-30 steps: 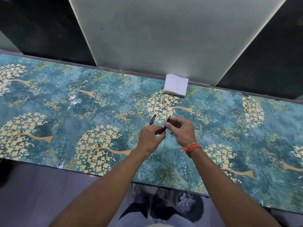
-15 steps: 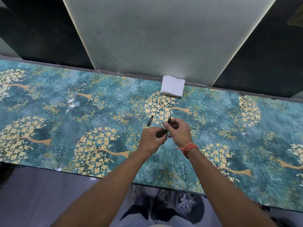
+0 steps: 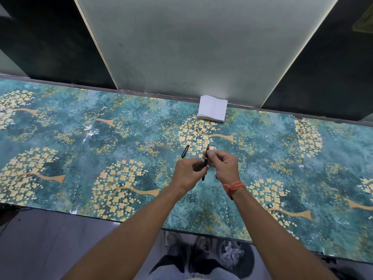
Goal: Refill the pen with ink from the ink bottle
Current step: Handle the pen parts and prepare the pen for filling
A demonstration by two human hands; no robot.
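Observation:
A slim black pen (image 3: 205, 166) stands almost upright between my hands, above the middle of the table. My right hand (image 3: 223, 165), with an orange thread at its wrist, pinches the pen's upper part. My left hand (image 3: 186, 174) grips its lower part from the left. A short black pen cap (image 3: 185, 151) lies on the table just beyond my left hand, apart from both hands. No ink bottle is in view.
A stack of white paper napkins (image 3: 212, 108) sits at the table's far edge against the pale wall panel. The table (image 3: 80, 158) has a glossy teal cover with yellow tree prints. Its near edge runs just above my feet.
The pen has turned from a slant to nearly upright between my hands. The fingers have shifted along it. The cap on the table has not moved.

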